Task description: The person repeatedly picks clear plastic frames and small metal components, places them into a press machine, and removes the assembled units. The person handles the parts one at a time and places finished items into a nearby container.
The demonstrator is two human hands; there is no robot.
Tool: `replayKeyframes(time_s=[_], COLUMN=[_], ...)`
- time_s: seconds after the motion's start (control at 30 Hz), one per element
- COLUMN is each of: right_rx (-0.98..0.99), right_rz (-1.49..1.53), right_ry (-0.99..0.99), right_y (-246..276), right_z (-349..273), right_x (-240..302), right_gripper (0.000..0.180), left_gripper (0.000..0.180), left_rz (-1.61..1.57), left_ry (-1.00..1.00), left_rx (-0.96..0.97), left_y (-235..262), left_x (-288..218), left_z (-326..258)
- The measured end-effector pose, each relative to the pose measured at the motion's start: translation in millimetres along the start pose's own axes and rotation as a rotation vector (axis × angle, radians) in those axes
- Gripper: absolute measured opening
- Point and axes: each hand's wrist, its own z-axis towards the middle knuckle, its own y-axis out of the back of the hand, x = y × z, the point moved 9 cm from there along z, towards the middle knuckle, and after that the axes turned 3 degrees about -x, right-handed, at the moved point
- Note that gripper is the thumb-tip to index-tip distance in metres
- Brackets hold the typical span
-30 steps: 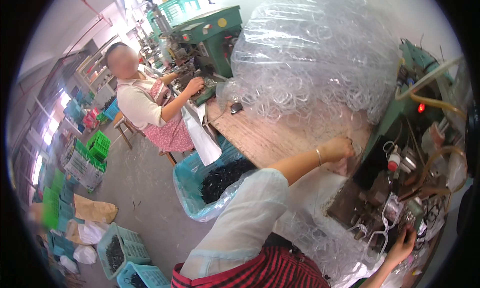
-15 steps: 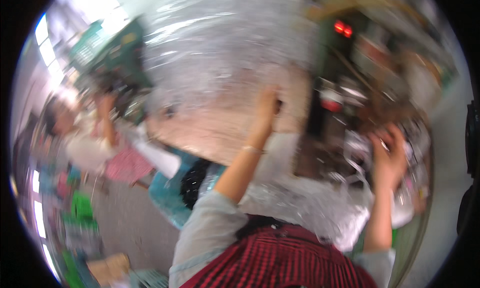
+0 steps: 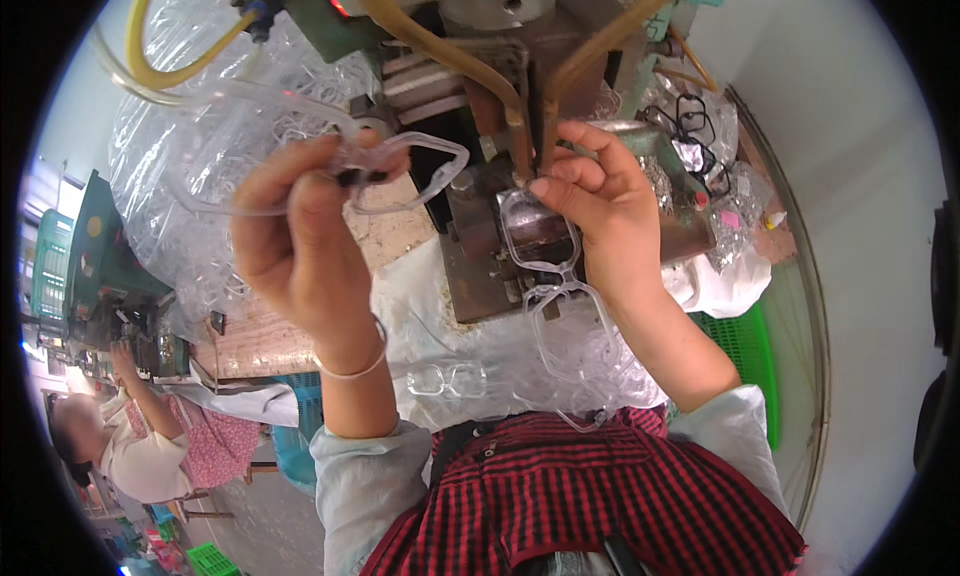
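Observation:
My left hand [image 3: 310,241] is raised left of a metal machine, pinching a clear plastic eyeglass frame [image 3: 452,171] between thumb and fingers. One rim of it sticks out toward the machine. At the machine's worktable [image 3: 475,276], my right hand [image 3: 620,216] pinches a second clear eyeglass frame [image 3: 556,271] by its upper end. That frame hangs toward me, one rim over the metal block and the other over my lap. Two yellowish tubes [image 3: 590,51] come down from the machine head, with their tips beside my right fingertips.
Clear frames in plastic wrap [image 3: 240,126] heap up on the left. Another clear frame [image 3: 447,378] lies on white sheeting before me. Black frames [image 3: 695,126] lie right of the machine, above a green basket [image 3: 757,356]. At far left a co-worker [image 3: 140,436] sits at another machine.
The view has swung right and steadied from blur, bringing the machine to the middle. My hands have come closer together at the machine, and a clear frame now shows plainly in each.

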Motion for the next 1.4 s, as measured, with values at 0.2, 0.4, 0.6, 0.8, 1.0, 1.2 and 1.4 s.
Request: replayKeyframes(time_s=[0.2,0.4,0.6,0.8,1.0,1.2,1.4], right_rx=[0.032,-0.27,-0.428,-0.168,-0.107,-0.236,-0.218], right_rz=[-0.659,-0.788,-0.661,-1.247,-1.559,-1.323,-1.155], right_ry=[0.457,0.217,0.267,0.172,0.43,0.497,0.435], right_y=[-1,116,174,150,125,129,115], right_z=[-45,-6,11,-22,-25,-33,-19], right_x=[45,7,30,5,-4,12,10], right_gripper=[0.045,0.029,0.024,0.015,0.011,0.013,0.01], left_gripper=[0.012,0.026,0.026,0.025,0.039,0.037,0.028], left_rz=[0.277,0.501,0.501,0.509,0.573,1.285,1.306], left_ry=[-0.064,-0.274,-0.143,-0.115,-0.136,0.069,-0.009], left_rx=[0.172,0.546,0.667,0.709,0.542,0.497,0.546], left_y=[-32,-99,-104,-104,-93,64,152], left_x=[-11,4,3,6,-2,78,144], left_z=[-40,-79,-70,-71,-103,-96,-87])
